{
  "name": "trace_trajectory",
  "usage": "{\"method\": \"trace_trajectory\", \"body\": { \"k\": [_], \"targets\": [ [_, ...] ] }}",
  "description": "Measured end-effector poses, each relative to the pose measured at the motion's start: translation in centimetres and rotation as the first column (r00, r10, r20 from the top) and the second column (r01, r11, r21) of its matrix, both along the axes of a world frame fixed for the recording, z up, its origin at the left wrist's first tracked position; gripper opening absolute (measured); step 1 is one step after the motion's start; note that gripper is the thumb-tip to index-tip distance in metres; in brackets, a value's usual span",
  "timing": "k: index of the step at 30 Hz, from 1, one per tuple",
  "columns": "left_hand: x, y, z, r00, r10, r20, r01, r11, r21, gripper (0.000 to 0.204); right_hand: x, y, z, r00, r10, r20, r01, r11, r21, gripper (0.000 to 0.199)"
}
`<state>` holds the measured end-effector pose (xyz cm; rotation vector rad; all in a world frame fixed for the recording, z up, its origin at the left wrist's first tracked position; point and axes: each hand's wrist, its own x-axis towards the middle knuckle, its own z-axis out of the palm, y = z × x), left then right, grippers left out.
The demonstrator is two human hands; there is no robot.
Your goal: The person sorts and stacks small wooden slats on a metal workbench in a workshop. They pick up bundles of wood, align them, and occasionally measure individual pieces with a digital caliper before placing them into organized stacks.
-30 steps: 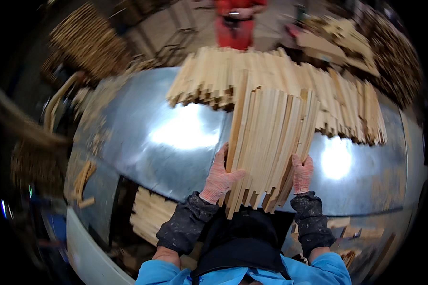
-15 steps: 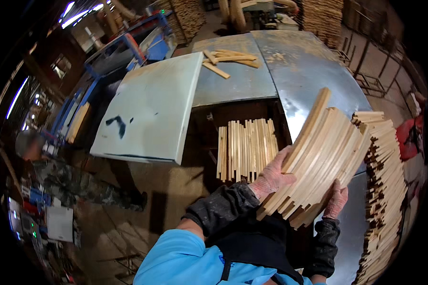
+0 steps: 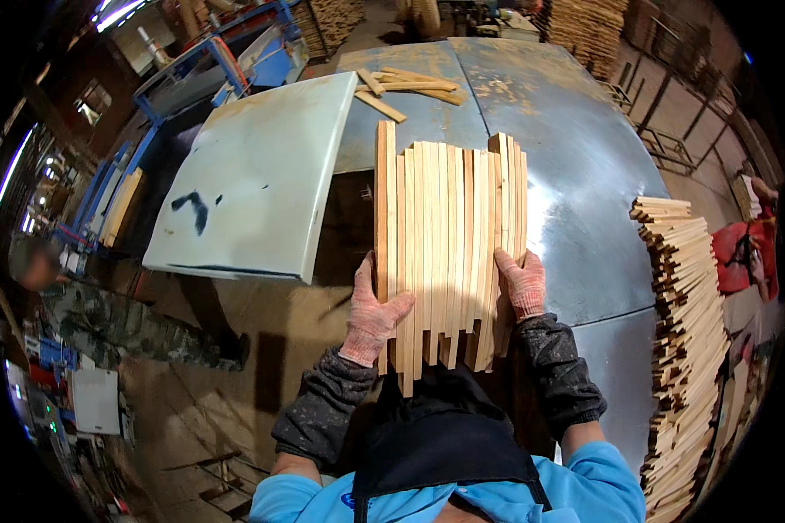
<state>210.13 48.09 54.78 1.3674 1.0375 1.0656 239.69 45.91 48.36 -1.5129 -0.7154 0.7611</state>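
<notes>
Between my hands is a thick bundle of wooden strips [image 3: 449, 235], standing side by side with uneven ends. My left hand [image 3: 377, 312], in a pinkish knitted glove, clasps its left side, thumb across the front. Gloved the same way, my right hand [image 3: 522, 283] presses the right side, thumb at the front edge. The bundle is in front of my dark apron [image 3: 449, 453] and covers the place where another row of strips lay below. Most of my fingers are hidden behind the wood.
A metal-topped table [image 3: 576, 174] spans the right and far side, with loose wooden pieces [image 3: 410, 87] on it. A tall stack of strips [image 3: 685, 349] lines the right edge. A pale panel [image 3: 244, 174] slants at left. Another person [image 3: 122, 314] is at far left.
The bundle has swung from the right to in front of me and turned from slanted to nearly upright. Both hands moved left with it, keeping their hold.
</notes>
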Motion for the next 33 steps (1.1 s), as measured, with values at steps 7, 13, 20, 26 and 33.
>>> {"method": "trace_trajectory", "body": {
  "k": [7, 13, 20, 26, 33],
  "targets": [
    [-3.9, 0.3, -1.6, 0.993, 0.095, 0.069, -0.097, 0.995, 0.034, 0.090, -3.1, 4.6, -1.9, 0.989, 0.148, 0.026, -0.148, 0.989, -0.015, 0.053],
    [-9.4, 2.4, -2.3, 0.973, 0.192, 0.132, -0.180, 0.979, -0.099, 0.083, -8.6, 9.1, -0.9, 0.949, 0.243, 0.202, -0.220, 0.967, -0.131, 0.060],
    [-22.9, 12.8, -3.2, 0.969, 0.218, 0.115, -0.204, 0.971, -0.127, 0.078, -21.6, 19.1, 3.7, 0.841, 0.432, 0.327, -0.337, 0.889, -0.309, 0.056],
    [-34.9, 24.3, -0.6, 0.970, 0.239, 0.029, -0.228, 0.950, -0.216, 0.084, -32.3, 30.3, 4.7, 0.701, 0.604, 0.379, -0.388, 0.769, -0.508, 0.069],
    [-43.0, 33.3, -2.2, 0.963, 0.097, -0.250, -0.170, 0.942, -0.288, 0.091, -39.7, 35.6, 5.7, 0.730, 0.552, 0.403, -0.322, 0.797, -0.511, 0.071]
  ]
}}
